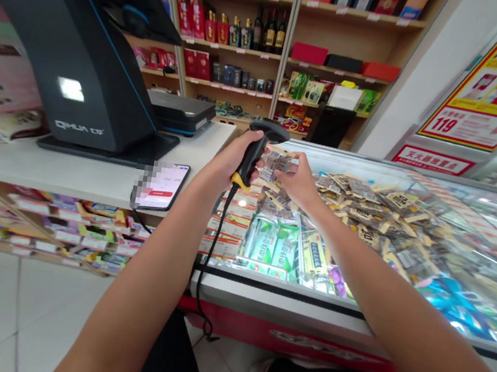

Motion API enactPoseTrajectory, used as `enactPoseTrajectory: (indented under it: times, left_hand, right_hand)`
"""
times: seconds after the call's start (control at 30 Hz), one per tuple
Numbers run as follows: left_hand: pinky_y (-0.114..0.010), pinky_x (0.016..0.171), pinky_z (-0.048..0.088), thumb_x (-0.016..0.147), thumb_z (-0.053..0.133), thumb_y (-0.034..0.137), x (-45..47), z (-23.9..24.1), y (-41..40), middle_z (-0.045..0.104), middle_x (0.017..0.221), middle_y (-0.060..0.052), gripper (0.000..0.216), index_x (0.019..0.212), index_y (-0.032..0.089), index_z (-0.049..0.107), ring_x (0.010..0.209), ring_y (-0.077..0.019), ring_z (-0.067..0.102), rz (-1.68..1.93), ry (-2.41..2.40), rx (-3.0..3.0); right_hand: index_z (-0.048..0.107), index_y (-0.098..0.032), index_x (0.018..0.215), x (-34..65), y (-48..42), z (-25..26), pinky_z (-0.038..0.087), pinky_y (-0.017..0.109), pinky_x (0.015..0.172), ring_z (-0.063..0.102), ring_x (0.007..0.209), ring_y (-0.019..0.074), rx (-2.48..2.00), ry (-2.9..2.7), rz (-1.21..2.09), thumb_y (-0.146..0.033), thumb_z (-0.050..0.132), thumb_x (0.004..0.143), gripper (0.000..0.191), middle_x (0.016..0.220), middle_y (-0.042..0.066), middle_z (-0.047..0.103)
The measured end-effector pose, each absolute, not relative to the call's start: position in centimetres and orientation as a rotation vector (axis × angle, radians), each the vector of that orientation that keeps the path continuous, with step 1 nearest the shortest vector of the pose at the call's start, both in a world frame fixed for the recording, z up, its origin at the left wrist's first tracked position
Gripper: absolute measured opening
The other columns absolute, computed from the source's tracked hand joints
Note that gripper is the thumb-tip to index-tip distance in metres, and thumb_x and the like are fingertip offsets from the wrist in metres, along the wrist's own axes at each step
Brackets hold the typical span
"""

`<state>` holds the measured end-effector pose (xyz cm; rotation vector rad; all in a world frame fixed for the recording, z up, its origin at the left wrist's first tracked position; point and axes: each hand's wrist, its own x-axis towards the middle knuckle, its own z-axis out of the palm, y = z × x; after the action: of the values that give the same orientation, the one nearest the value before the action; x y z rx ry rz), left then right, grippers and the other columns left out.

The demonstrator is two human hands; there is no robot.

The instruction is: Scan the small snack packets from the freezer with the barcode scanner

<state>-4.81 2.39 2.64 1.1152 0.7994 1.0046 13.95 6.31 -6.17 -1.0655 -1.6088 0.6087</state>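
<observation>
My left hand (pixel 239 158) is wrapped round the handle of a black and yellow barcode scanner (pixel 266 131), whose cable hangs down past the freezer's front edge. Just right of it, my right hand (pixel 297 180) pinches a small clear-wrapped ice cream packet (pixel 275 162) with printing on it. The packet is close beside the scanner's handle, below its head. Both hands are over the left part of a glass-topped freezer (pixel 270 289). Below them lie green ice cream packets (pixel 273 243), and many brown and cream packets (pixel 368 205) are heaped to the right.
A smartphone (pixel 163 187) lies on the white counter (pixel 84 180) at left, near a large black checkout terminal (pixel 91 73). Shelves (pixel 232 50) of bottles and boxes stand behind. A white pillar (pixel 438 59) and fire-equipment sign (pixel 495 87) rise at right.
</observation>
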Motion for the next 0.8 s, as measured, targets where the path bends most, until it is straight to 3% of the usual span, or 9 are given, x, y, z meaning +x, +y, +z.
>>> enactPoseTrajectory:
  times: [0.17,0.5,0.63,0.7,0.8]
  left_hand:
    - [-0.019,0.032,0.032,0.093,0.053,0.049,-4.5,2.7,2.0,0.053,0.052,-0.001,0.036,0.077,0.018,0.058,0.033,-0.0108,0.046,0.86,0.72,1.167]
    - [-0.019,0.031,0.03,0.089,0.058,0.05,-4.4,2.6,2.0,0.052,0.052,0.001,0.035,0.081,0.017,0.06,0.033,-0.0099,0.045,0.849,0.735,1.279]
    - [-0.02,0.032,0.031,0.089,0.06,0.051,-4.5,2.7,2.0,0.055,0.054,0.001,0.034,0.085,0.018,0.058,0.033,-0.0098,0.046,0.952,0.754,1.249]
    - [-0.02,0.033,0.032,0.089,0.06,0.051,-4.7,2.7,2.2,0.055,0.055,0.003,0.033,0.087,0.019,0.056,0.033,-0.0099,0.047,1.049,0.76,1.192]
    - [-0.02,0.033,0.032,0.092,0.056,0.051,-4.9,2.7,2.7,0.053,0.054,0.005,0.031,0.088,0.02,0.054,0.033,-0.0096,0.046,1.167,0.785,1.079]
  right_hand:
    - [0.04,-0.027,0.109,17.7,5.7,-5.3,0.059,0.041,0.081,0.073,0.088,0.0232,-1.132,-1.459,0.596,-0.034,0.068,0.08,0.041,0.102,0.005,0.073]
    - [0.043,-0.025,0.111,18.8,5.6,-4.9,0.056,0.039,0.08,0.073,0.089,0.0242,-1.209,-1.48,0.519,-0.034,0.066,0.078,0.042,0.102,0.006,0.073]
    - [0.045,-0.023,0.123,20.3,5.2,-4.6,0.055,0.042,0.076,0.068,0.076,0.0263,-1.515,-1.585,0.328,-0.034,0.062,0.082,0.045,0.085,0.004,0.069]
    - [0.05,-0.019,0.126,21.0,4.9,-4.4,0.053,0.049,0.083,0.067,0.086,0.0326,-1.703,-1.67,0.08,-0.035,0.065,0.082,0.049,0.088,0.01,0.069]
    - [0.053,-0.011,0.131,20.5,5.0,-4.2,0.044,0.061,0.099,0.056,0.12,0.0457,-1.752,-1.753,-0.301,-0.035,0.07,0.081,0.058,0.118,0.026,0.065]
